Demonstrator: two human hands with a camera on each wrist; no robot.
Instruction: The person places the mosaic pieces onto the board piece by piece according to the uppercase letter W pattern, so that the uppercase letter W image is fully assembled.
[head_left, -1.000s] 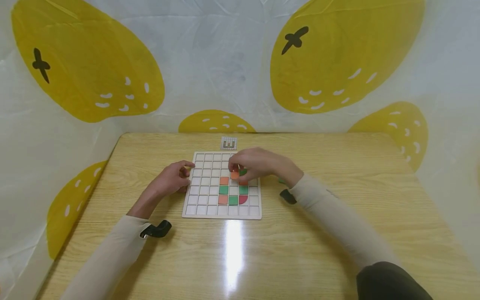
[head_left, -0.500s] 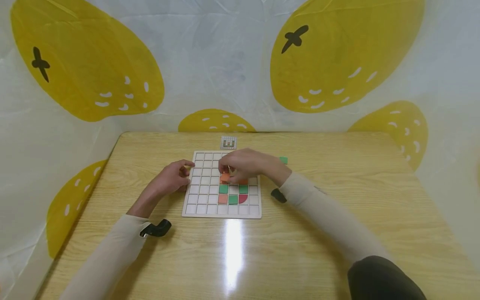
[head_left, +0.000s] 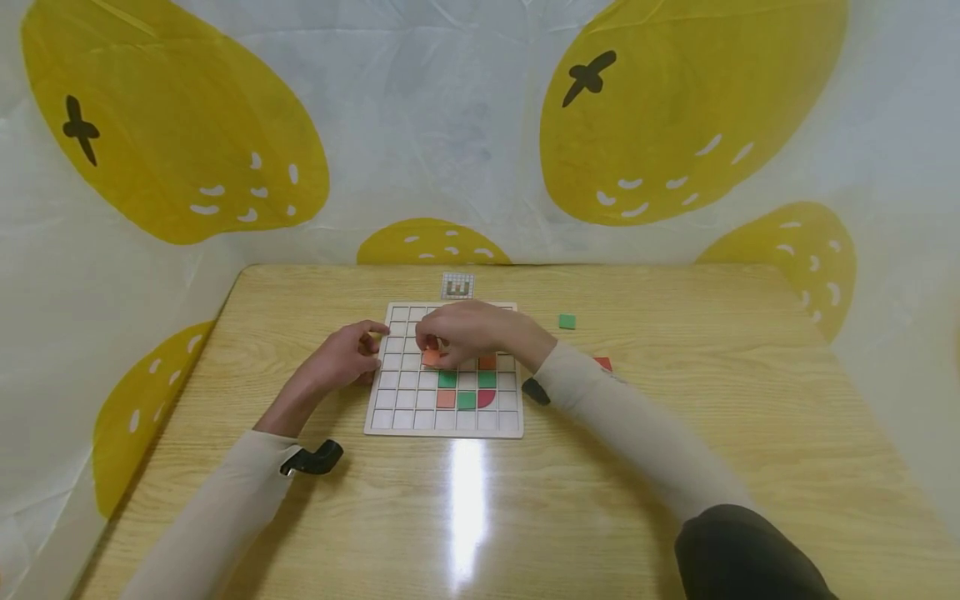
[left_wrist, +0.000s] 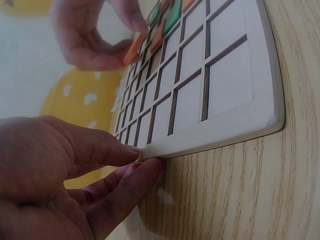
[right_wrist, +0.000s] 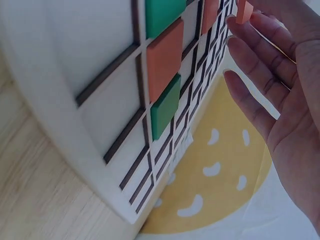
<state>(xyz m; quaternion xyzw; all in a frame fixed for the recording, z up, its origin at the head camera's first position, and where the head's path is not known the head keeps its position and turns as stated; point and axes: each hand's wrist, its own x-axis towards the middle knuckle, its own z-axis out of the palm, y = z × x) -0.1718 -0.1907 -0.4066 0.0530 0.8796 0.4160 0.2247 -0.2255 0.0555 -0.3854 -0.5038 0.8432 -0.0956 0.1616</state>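
A white grid board point(head_left: 405, 398) lies on the table, several coloured tiles set in its cells. My right hand point(head_left: 476, 327) pinches an orange square tile point(head_left: 431, 358) over the board's middle; in the left wrist view this orange tile point(left_wrist: 134, 50) is tilted above the cells. Thumb and fingertips of my left hand point(left_wrist: 80, 175) pinch the board's left edge. Below the right hand sit a green tile point(head_left: 447, 379), a salmon tile point(head_left: 446, 399), another green tile point(head_left: 467, 400) and a red rounded tile point(head_left: 487, 398). The right hand covers part of the upper cells.
A small pattern card point(head_left: 457, 286) lies behind the board. To the right are a loose green tile point(head_left: 567, 321) and a red piece point(head_left: 603, 363), partly hidden by the right sleeve. A curtain with yellow fruit prints point(head_left: 637, 125) hangs behind the wooden table point(head_left: 360, 533).
My right hand has moved left across the board with the orange tile, uncovering the loose green tile and red piece on the right. The left hand has stayed at the board's edge.
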